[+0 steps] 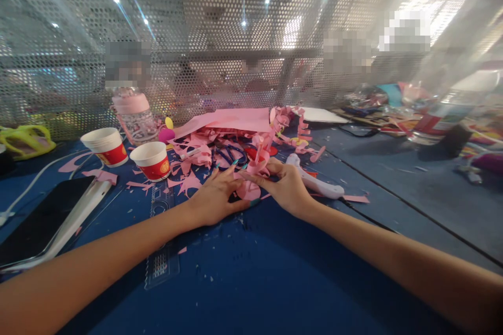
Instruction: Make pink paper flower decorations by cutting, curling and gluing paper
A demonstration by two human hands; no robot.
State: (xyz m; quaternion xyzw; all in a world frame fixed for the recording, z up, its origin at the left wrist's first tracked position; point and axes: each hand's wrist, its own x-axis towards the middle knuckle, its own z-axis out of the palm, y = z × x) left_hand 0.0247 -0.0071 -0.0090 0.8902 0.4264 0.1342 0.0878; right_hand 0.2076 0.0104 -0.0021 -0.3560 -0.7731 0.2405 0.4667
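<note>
Both hands, left (214, 196) and right (288, 186), pinch the pink paper curl (257, 163) closed; thin strip may tear or uncurl under pressure.

Pink paper curl (257, 163), blue table (275, 272)

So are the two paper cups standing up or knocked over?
Standing up. Both cups sit on their bases on the blue table with white rims facing up. What's inside cannot be told.
</note>
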